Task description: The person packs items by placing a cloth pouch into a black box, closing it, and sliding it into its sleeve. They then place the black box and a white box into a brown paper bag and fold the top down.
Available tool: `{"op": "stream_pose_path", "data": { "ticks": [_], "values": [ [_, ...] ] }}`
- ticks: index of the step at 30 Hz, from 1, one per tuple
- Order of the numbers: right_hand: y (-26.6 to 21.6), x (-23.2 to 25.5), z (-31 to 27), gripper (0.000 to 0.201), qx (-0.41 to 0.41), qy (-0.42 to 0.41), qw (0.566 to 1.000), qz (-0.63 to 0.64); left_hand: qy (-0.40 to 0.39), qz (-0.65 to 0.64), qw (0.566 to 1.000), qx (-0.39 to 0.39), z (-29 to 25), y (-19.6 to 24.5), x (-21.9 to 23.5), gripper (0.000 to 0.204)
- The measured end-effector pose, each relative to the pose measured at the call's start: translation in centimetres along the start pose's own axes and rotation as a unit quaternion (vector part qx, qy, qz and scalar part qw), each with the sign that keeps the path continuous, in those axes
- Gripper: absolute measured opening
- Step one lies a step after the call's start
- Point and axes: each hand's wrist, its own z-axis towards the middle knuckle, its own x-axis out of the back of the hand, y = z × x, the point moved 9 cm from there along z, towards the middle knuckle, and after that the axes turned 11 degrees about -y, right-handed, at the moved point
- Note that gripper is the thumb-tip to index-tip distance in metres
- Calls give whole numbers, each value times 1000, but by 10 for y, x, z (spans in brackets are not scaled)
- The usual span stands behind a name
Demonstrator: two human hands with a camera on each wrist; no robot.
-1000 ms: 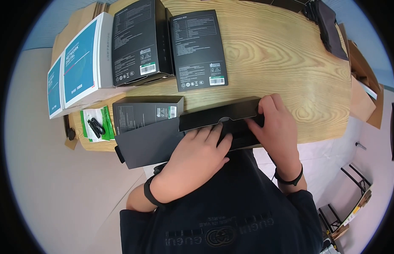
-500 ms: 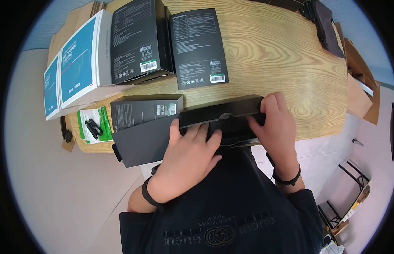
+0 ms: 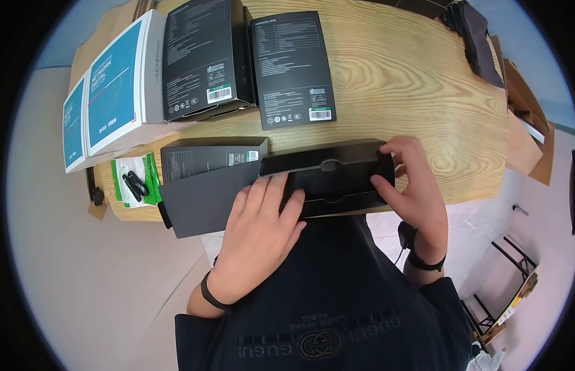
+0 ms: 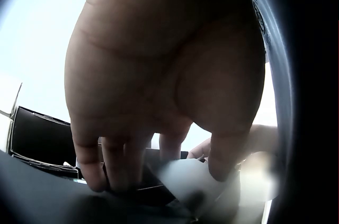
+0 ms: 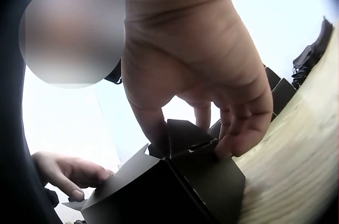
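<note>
An open black box (image 3: 337,199) lies at the table's near edge, its dark inside facing up. A long grey flap (image 3: 201,201) sticks out from its left end. My left hand (image 3: 258,227) rests its fairly straight fingers over that end, where flap and box meet. At the other end, my right hand (image 3: 417,182) grips the box, thumb at the near side and curled fingers at the far side. The right wrist view shows small end flaps (image 5: 185,135) standing up between that thumb and fingers.
Behind the open box lies another dark box (image 3: 207,159). Two larger black boxes (image 3: 201,55) (image 3: 293,68) and white-and-blue boxes (image 3: 117,80) stand farther back. A green-and-white packet (image 3: 148,179) with a black cable (image 3: 135,184) lies at left. A dark pouch (image 3: 473,40) sits back right.
My left hand has drawn back to the left, out of the box's opening. More of the inside shows now. My right hand has shifted slightly right at the box's end.
</note>
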Motion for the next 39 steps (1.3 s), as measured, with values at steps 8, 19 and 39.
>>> {"op": "stream_pose_path", "data": {
  "ticks": [8, 19, 39],
  "values": [
    [20, -5, -7, 55, 15, 61, 990, 123, -7, -72, 994, -83, 7, 5, -4, 38],
    [-38, 4, 2, 13, 97, 30, 978, -180, -32, -51, 996, -72, 19, -1, -16, 39],
    [-8, 7, 19, 32, 51, 36, 996, -66, 93, -91, 986, -108, 11, -4, 4, 40]
  ]
}}
